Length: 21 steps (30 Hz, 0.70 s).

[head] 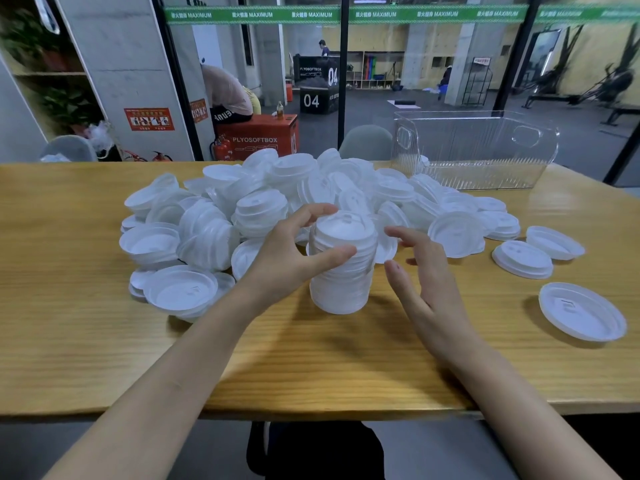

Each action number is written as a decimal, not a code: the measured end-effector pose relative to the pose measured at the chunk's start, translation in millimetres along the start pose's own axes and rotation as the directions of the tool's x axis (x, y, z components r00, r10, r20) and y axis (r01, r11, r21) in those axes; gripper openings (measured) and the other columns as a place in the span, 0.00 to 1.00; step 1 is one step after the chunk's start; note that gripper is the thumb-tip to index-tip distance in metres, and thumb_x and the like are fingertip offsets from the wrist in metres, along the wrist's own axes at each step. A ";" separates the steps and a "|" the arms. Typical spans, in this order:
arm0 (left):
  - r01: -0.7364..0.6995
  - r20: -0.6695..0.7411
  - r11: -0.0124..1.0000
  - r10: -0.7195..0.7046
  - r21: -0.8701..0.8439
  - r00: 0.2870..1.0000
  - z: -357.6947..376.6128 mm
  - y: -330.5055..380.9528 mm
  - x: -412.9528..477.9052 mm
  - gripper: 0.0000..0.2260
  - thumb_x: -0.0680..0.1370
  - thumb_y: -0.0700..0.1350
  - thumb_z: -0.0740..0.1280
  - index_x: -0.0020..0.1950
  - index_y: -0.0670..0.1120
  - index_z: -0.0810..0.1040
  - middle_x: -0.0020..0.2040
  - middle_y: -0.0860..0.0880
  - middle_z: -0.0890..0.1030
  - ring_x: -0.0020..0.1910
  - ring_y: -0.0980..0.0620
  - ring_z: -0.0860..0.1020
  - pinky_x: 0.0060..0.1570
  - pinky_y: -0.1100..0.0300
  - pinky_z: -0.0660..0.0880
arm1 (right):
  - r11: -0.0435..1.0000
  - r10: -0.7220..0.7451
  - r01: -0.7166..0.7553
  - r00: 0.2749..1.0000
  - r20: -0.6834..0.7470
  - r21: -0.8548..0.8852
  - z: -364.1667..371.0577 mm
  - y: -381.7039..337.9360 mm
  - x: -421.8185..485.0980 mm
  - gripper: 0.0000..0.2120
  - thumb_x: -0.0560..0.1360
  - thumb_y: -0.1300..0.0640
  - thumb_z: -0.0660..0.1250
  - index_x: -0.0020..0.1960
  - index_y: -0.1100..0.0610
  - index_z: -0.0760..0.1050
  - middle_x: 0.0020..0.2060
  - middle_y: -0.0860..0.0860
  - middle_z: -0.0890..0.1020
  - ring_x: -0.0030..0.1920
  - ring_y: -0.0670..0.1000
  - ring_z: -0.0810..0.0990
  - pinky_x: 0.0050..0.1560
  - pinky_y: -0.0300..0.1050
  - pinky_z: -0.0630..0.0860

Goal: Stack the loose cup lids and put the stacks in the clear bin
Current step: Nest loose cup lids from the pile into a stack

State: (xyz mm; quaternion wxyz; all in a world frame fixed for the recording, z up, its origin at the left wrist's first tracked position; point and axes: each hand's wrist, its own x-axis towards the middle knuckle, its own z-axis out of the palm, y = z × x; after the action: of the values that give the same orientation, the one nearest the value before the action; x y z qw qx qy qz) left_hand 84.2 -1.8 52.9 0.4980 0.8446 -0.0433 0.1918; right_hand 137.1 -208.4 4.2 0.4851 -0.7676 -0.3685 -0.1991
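I am gripping the stack of lids (341, 271) with my left hand (287, 251), thumb pressing on its front and fingers curling round the back near the top. The stack is standing on the table (311, 358), just in front of the pile of loose lids (263, 202). My right hand (426, 282) is hovering just beside the stack, fingers spread and loosely bent, holding nothing. The clear bin (474, 150) is sitting at the table's far right, behind the pile.
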 end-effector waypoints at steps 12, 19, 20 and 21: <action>-0.271 -0.132 0.928 0.311 0.258 0.941 -2.7 -12.7 -32.6 0.20 0.75 0.57 0.65 0.67 0.57 0.71 0.65 0.66 0.72 0.67 0.64 0.68 0.67 0.68 0.64 | 0.991 -0.111 0.119 0.988 0.109 -0.066 -1.2 -5.0 1.2 0.23 0.81 0.44 0.57 0.74 0.48 0.66 0.74 0.41 0.66 0.73 0.50 0.63 0.74 0.45 0.59; -0.092 -0.214 0.813 0.258 0.575 0.942 -44.1 -41.2 -39.9 0.29 0.71 0.64 0.64 0.68 0.51 0.74 0.63 0.57 0.75 0.65 0.54 0.70 0.65 0.55 0.66 | 0.997 -0.064 0.068 0.993 0.097 -0.036 -2.2 -7.3 0.4 0.24 0.80 0.43 0.57 0.74 0.47 0.64 0.73 0.40 0.66 0.74 0.46 0.62 0.74 0.42 0.58; -0.048 -0.207 0.767 0.232 0.640 0.950 -47.4 -46.2 -41.7 0.31 0.70 0.66 0.63 0.68 0.51 0.74 0.64 0.55 0.76 0.65 0.51 0.70 0.65 0.53 0.66 | 0.997 -0.065 0.069 0.994 0.092 -0.034 -2.0 -7.3 0.4 0.24 0.80 0.43 0.57 0.74 0.46 0.64 0.73 0.41 0.67 0.74 0.46 0.62 0.74 0.43 0.58; -0.010 -0.198 0.721 0.204 0.693 0.959 -48.7 -50.1 -43.5 0.33 0.69 0.68 0.63 0.68 0.51 0.74 0.65 0.53 0.76 0.66 0.50 0.69 0.65 0.52 0.64 | 0.997 -0.067 0.070 0.994 0.086 -0.032 -2.0 -7.1 0.3 0.23 0.80 0.42 0.57 0.74 0.46 0.64 0.73 0.41 0.67 0.74 0.46 0.62 0.74 0.44 0.59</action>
State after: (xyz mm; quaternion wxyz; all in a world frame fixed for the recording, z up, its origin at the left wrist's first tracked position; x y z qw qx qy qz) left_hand 43.6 60.0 16.6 0.1401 0.9317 0.0471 0.3319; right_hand 132.0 -208.3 9.5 0.4485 -0.7707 -0.4113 -0.1889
